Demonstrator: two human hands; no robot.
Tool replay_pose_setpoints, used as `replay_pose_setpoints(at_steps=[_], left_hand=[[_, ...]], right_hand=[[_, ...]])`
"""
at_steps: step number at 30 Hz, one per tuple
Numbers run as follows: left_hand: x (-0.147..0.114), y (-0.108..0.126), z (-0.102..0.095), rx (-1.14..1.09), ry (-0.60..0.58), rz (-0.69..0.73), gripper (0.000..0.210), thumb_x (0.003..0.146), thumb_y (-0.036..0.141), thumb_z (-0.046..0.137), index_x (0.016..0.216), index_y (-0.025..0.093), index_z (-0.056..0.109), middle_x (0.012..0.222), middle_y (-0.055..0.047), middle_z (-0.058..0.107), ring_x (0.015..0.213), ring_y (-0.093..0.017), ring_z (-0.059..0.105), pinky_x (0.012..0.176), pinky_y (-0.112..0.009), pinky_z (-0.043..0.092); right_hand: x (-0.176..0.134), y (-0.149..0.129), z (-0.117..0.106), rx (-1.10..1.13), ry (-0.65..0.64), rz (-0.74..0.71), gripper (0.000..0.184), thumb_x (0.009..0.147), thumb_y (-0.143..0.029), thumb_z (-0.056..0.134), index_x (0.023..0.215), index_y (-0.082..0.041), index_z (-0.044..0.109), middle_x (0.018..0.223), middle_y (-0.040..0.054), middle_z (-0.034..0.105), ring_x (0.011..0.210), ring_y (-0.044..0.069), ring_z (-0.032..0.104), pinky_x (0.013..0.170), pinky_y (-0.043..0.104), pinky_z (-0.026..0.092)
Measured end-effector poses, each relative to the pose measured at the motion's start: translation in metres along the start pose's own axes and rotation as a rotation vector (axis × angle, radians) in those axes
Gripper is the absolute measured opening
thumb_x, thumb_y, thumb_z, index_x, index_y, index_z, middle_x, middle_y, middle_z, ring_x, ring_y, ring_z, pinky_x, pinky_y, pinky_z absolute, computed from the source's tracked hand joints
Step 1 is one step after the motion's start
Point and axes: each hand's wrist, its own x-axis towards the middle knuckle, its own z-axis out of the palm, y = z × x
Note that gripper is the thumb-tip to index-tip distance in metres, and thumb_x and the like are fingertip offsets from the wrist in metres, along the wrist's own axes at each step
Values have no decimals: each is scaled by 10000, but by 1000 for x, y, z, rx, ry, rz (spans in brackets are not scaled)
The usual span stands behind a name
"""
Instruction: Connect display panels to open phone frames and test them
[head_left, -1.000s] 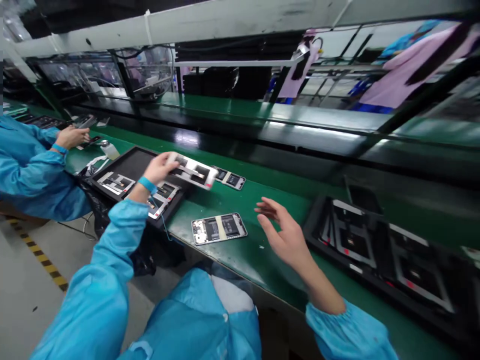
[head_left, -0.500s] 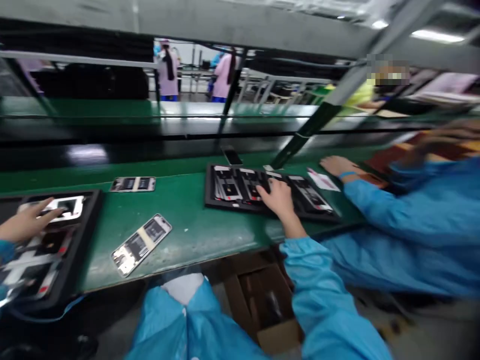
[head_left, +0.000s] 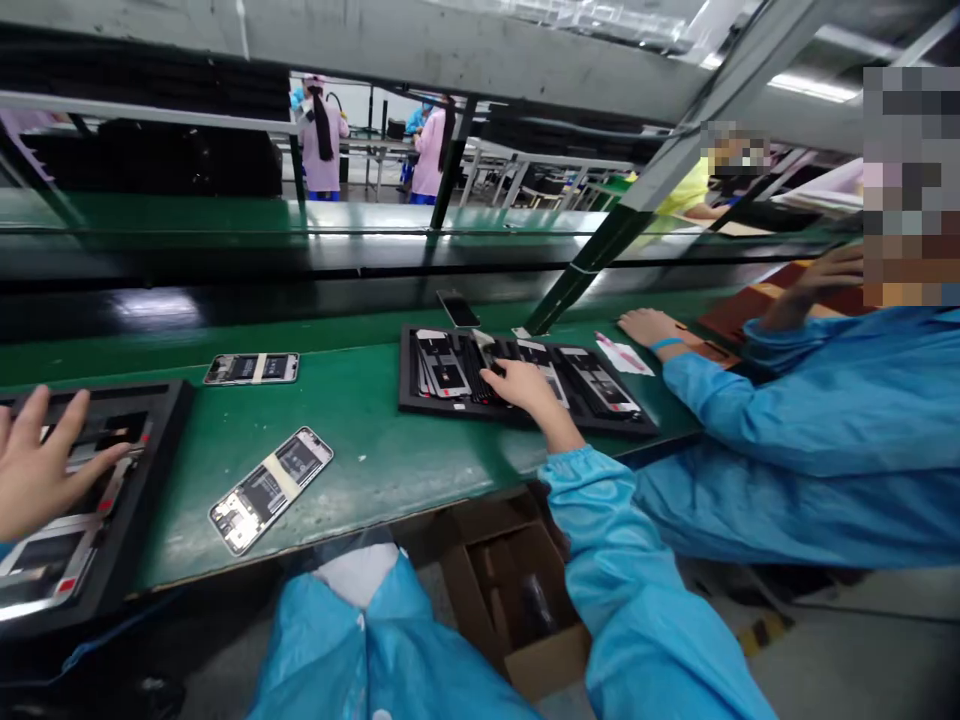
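At the left edge, my left hand (head_left: 41,470) is spread above a black tray (head_left: 169,420) that holds phone screen panels with red tabs. Nothing shows between its fingers. My right hand (head_left: 525,388) reaches into a second black tray (head_left: 427,407) further right. Its thumb and fingers close on a tilted stack of dark phone screen panels (head_left: 480,375) in that tray; the fingertips are partly hidden. On either side of this hand lie other panels, among them a fanned stack (head_left: 442,365) and another stack (head_left: 600,380).
Two opened phones with tape across them, one (head_left: 271,490) near the front edge and one (head_left: 252,369) behind, lie on the green bench (head_left: 367,440). A dark phone (head_left: 457,308) lies behind the right tray. A co-worker's sleeve (head_left: 787,400) is at right. Below is a cardboard box (head_left: 544,660).
My left hand has lifted and spread; the white-framed piece under it no longer shows there. My right hand has shifted left, and the panel stack at its fingers now stands tilted. The view has turned slightly.
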Motion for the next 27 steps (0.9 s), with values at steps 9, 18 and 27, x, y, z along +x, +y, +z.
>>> replay_pose_setpoints(at_steps=[9,18,27], left_hand=[[-101,164,-1,-563,198,164,512,867,501,643,1352,625,538,1461,140,532,1361,-342,510,1215,-552,366],[-100,273,74,-1888,-529,-314,633,856,746,620,1214,233,713,1127,-113,730,987,-250,715,925,-401,584],[-76,205,53,-1495,9,-484,530,635,595,884,876,161,697,693,-28,689,646,-164,667,626,-267,561]], right_hand=[[-23,11,-42,167,506,-1,394,989,-249,350,1078,-70,690,1272,276,597,1186,371,599,1040,520,463],[-149,-142,-18,990,-278,-928,414,1066,-506,385,943,-204,640,1291,124,523,1172,219,571,1002,374,516],[-66,-167,17,780,-385,-915,535,1009,-641,403,819,-191,622,787,37,615,732,178,578,701,305,493]])
